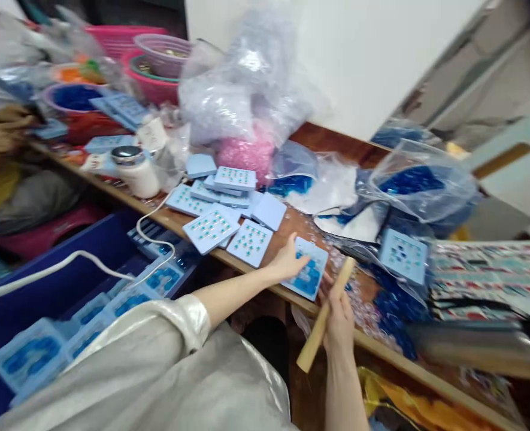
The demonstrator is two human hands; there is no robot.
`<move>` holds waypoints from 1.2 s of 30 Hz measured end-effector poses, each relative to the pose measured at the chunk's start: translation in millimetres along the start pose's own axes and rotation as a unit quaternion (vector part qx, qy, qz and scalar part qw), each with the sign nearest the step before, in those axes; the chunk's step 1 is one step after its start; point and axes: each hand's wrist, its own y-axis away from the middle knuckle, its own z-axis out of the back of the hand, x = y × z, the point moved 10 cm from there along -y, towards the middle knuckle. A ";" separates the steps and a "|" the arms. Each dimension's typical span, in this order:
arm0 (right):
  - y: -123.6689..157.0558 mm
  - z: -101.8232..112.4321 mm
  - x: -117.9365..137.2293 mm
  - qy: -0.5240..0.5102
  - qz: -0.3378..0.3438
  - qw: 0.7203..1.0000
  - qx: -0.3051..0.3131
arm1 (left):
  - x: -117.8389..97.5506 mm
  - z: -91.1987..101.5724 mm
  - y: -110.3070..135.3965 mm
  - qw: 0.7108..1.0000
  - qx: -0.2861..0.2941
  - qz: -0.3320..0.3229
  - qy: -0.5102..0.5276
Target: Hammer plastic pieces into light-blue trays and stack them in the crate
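My left hand (288,262) grips the left edge of a light blue mould tray (312,281), its thumb lying over the top. Glossy blue pieces sit in the tray's middle, and its near edge reaches the table's front edge. My right hand (340,314) is closed around a pale wooden stick (313,344), tilted with its lower end toward me. That hand is at the tray's right corner; whether its fingers touch the tray I cannot tell. To the left, several similar light blue moulds with small teal dots (250,242) lie loosely stacked.
A blue crate (94,239) at the lower left holds filled moulds, with a white cable (85,254) across it. Behind stand a white jar (139,176), plastic bags (247,78) and baskets (166,48). Clear and blue bits (368,305) cover the right side. Another person's hand (4,129) shows far left.
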 end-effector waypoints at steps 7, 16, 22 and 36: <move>1.2 6.3 -4.7 -0.030 -0.017 0.999 -0.013 | 1.8 78.5 99.1 0.978 0.145 -0.073 0.131; 1.8 7.5 -6.7 -0.039 -0.027 0.998 -0.048 | 54.6 155.5 102.3 0.966 -0.048 0.045 0.252; 6.8 12.5 -2.4 -0.034 -0.008 0.998 -0.055 | -4.3 70.4 -11.4 0.993 0.015 -0.059 0.105; -1.3 13.1 -4.5 0.024 0.027 0.999 -0.034 | 102.8 123.8 172.8 0.928 0.276 0.151 0.199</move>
